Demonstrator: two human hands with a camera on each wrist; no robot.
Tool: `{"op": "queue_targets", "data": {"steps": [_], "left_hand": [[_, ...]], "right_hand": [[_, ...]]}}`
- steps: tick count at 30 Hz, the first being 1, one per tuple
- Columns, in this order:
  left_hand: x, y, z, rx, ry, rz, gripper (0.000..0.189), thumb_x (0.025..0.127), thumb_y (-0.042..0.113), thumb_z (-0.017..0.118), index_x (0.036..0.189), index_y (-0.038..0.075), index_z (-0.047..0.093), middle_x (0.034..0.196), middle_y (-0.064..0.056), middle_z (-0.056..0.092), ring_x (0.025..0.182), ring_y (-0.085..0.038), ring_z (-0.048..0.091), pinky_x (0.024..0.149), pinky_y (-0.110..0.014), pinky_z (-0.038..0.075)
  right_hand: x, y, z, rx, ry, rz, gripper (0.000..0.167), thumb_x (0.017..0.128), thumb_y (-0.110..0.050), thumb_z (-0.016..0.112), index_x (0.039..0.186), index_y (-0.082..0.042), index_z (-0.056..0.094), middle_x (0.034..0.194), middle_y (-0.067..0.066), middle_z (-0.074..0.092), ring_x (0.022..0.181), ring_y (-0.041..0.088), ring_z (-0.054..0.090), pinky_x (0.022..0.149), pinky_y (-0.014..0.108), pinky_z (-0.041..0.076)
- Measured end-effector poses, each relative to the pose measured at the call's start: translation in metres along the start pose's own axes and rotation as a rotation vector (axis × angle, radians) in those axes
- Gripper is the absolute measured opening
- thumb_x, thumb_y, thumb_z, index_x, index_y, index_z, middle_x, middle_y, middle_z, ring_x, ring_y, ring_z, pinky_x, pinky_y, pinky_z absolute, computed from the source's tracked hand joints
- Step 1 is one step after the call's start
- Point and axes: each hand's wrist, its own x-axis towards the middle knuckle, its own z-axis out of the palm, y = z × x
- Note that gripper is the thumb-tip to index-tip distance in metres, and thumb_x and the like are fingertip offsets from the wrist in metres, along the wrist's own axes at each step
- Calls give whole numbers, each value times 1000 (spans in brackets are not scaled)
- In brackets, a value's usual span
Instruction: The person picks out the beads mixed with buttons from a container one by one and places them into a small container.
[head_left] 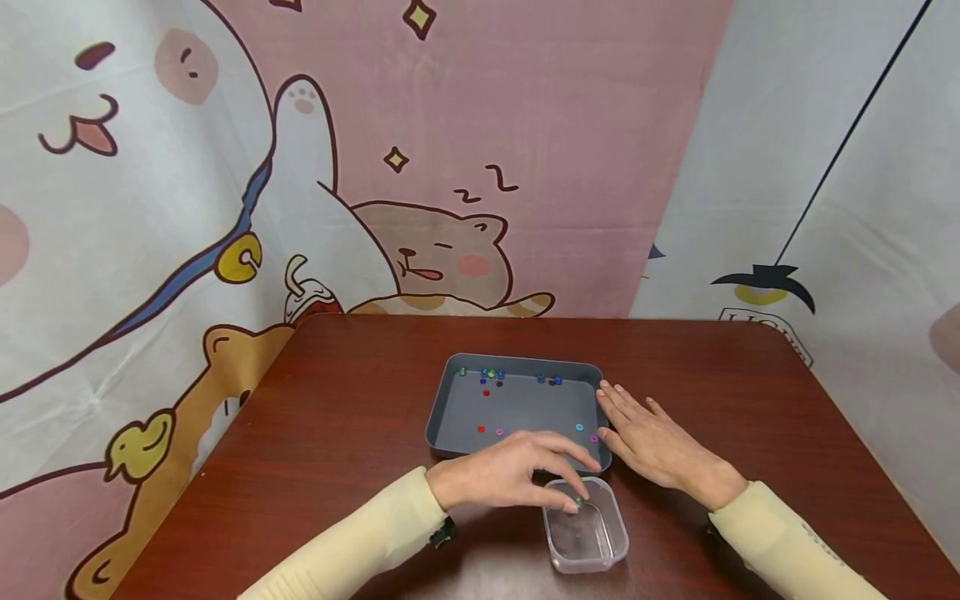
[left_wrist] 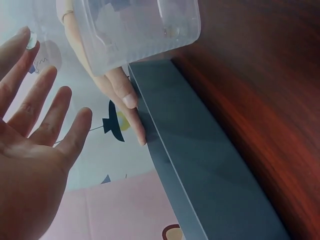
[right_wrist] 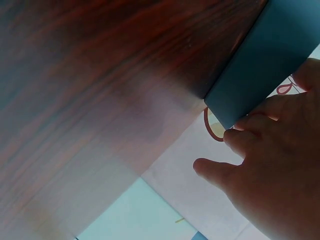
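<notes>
My left hand [head_left: 517, 471] hovers over a small clear plastic container [head_left: 588, 546], thumb and index finger pinching a tiny glassy bead [left_wrist: 32, 40]. Its other fingers are spread apart in the left wrist view. Something tiny lies inside the container near its bottom, too blurred to name. Touching the right rim of a shallow grey tray [head_left: 528, 408] are the straight fingers of my right hand [head_left: 667, 446]. Small coloured beads lie in the tray, including green beads [head_left: 491, 374] at the back, a red bead [head_left: 482, 429] and a light blue ring [head_left: 580, 427].
The container stands close in front of the tray's near right corner, on a dark reddish-brown wooden table [head_left: 337, 400]. Behind the table hangs a cloth printed with cartoon animals [head_left: 450, 250].
</notes>
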Motion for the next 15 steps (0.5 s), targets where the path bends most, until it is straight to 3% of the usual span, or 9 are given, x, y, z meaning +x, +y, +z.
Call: {"op": "queue_targets", "data": {"steps": [15], "left_hand": [[-1,-1,9,87,-112,-51,20,98,25,74,115,14,79,146,0,58,139,-4,45,113,-18,34]], "right_hand": [[0,0,0,0,3,-9,64,110,-37,50,158,3,35,167,20,27,152,40,28,114,71,25]]}}
